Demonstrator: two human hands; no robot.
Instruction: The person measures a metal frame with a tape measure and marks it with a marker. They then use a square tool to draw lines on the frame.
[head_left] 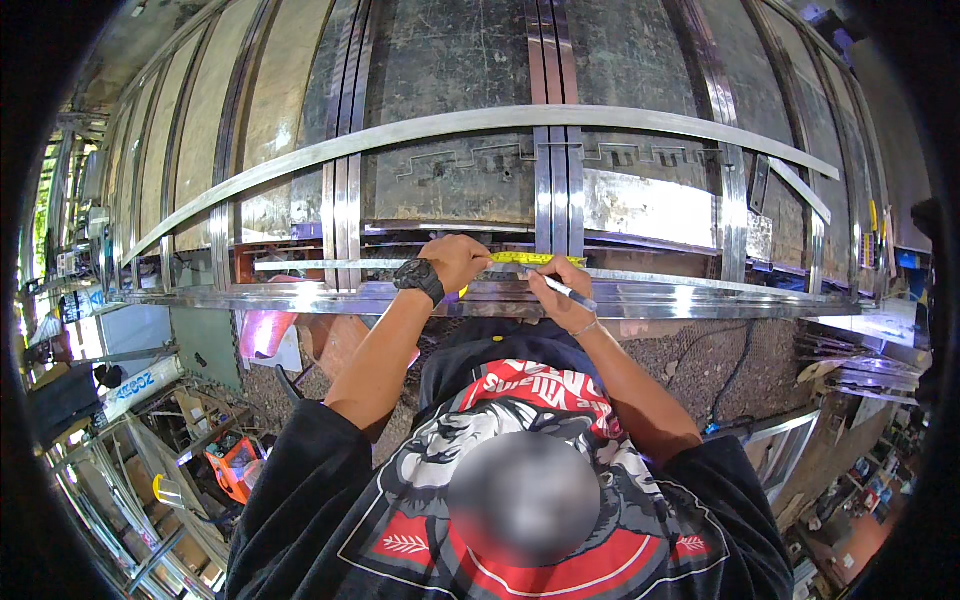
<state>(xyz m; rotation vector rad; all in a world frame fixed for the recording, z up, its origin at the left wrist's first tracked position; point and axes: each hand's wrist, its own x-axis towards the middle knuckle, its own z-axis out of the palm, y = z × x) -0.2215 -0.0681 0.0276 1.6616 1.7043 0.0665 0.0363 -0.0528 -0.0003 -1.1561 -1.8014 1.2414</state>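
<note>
A yellow tape measure blade (508,258) is stretched along a thin, long metal bar (640,275) near the bench's front edge. My left hand (455,262), with a black watch on its wrist, is closed at the blade's left end. A bit of yellow under that hand looks like the tape's case, mostly hidden. In my right hand (562,300) is a white marker pen (570,293), gripped with its tip pointing left, close to the blade and bar. The fingers of both hands are bent.
A longer flat metal bar (450,122) lies across the bench rails (555,190), with a short metal piece (800,190) at its right end. A thin bent rod (470,158) rests on the dark panels. An orange machine (232,468) stands lower left. A cable (735,385) runs lower right.
</note>
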